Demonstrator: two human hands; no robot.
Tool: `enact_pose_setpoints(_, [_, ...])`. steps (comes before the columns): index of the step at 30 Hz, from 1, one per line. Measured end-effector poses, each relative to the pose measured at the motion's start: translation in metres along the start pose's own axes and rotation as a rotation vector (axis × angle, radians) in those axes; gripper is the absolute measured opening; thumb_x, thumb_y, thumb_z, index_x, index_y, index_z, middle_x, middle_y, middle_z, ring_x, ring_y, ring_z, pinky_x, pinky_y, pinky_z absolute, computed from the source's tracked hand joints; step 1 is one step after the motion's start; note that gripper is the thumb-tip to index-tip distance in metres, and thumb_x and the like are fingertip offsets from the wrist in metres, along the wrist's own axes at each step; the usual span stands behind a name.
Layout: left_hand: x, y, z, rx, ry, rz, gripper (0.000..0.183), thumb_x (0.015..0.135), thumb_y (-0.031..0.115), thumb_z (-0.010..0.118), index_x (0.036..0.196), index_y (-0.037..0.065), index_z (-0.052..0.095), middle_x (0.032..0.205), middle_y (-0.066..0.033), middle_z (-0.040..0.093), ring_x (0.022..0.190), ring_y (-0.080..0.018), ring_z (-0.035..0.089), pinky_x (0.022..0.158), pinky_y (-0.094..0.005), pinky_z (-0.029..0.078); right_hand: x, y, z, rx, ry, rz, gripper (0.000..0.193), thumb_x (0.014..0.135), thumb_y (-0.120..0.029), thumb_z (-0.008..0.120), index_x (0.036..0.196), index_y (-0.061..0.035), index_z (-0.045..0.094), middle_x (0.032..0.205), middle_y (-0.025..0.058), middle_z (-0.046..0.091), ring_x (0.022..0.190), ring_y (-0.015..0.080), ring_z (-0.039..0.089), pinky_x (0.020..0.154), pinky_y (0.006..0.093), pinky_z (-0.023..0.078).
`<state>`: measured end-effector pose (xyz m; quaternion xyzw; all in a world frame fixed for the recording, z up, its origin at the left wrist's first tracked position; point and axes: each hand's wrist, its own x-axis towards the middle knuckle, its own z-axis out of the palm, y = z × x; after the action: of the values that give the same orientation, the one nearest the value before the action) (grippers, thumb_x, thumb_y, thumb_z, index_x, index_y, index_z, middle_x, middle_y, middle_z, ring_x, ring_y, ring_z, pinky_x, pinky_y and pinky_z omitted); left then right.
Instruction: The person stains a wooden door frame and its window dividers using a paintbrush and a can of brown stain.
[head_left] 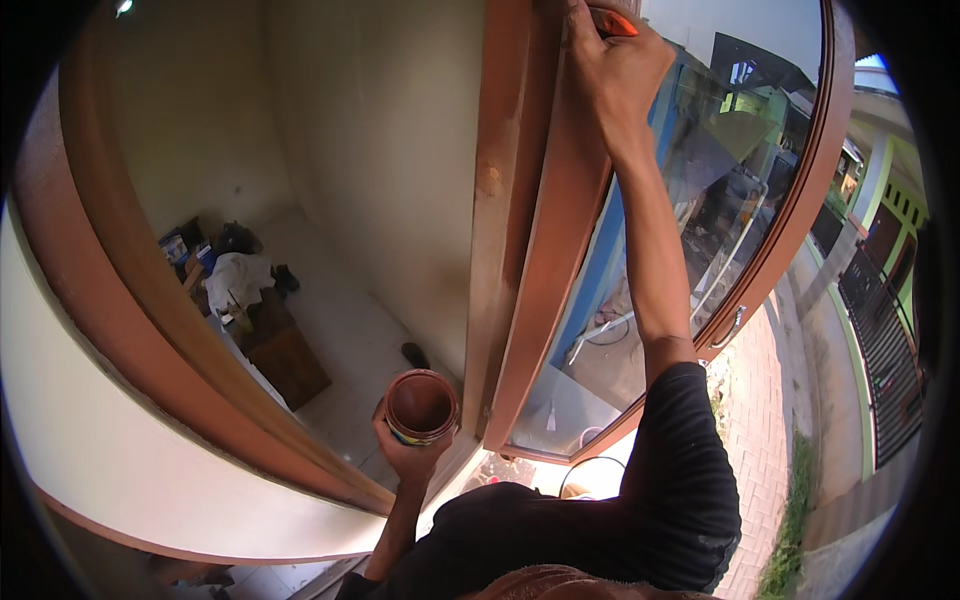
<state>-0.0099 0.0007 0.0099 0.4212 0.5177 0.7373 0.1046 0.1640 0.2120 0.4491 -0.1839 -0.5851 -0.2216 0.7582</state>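
Top [530,530] is blk w/ short, creased slvs [688,460].

The right arm [655,240] was raised, the right hand [628,75] curled in a grip near the top edge, right of centre. The left hand [412,458] was cupped below centre, the left forearm [400,525] slanting up beneath it.

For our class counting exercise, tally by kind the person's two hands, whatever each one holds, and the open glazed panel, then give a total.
Hands, left hand and right hand: 2
Held paint-smeared can: 1
Held orange item, mostly hidden by the grip: 1
Open glazed panel: 1
Total: 5
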Motion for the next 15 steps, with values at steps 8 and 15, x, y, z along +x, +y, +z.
enact_pose_setpoints(8, [-0.002,-0.003,0.002,0.057,-0.009,0.026,0.105,0.05,0.011,0.096,0.139,0.003,0.043,0.133,-0.0124,0.052,0.124,-0.0258,0.055,0.106,-0.0398,0.045,-0.01,-0.009,-0.006,-0.008,-0.088,0.07,0.021,0.086,-0.023,0.077,0.088,-0.0021,0.077,0.06,0.0126,0.067,0.052,0.0189,0.064,0.056,0.0318,0.05])
enact_pose_setpoints(15, [-0.001,0.002,0.003,0.051,0.016,0.031,0.103,0.05,0.012,0.097,0.138,0.002,0.045,0.132,-0.0131,0.053,0.122,-0.0264,0.057,0.106,-0.0401,0.045,-0.037,-0.006,-0.012,-0.08,-0.328,0.127,0.021,0.086,-0.019,0.076,0.082,0.0024,0.075,0.057,0.0129,0.065,0.05,0.0206,0.064,0.055,0.0321,0.05])
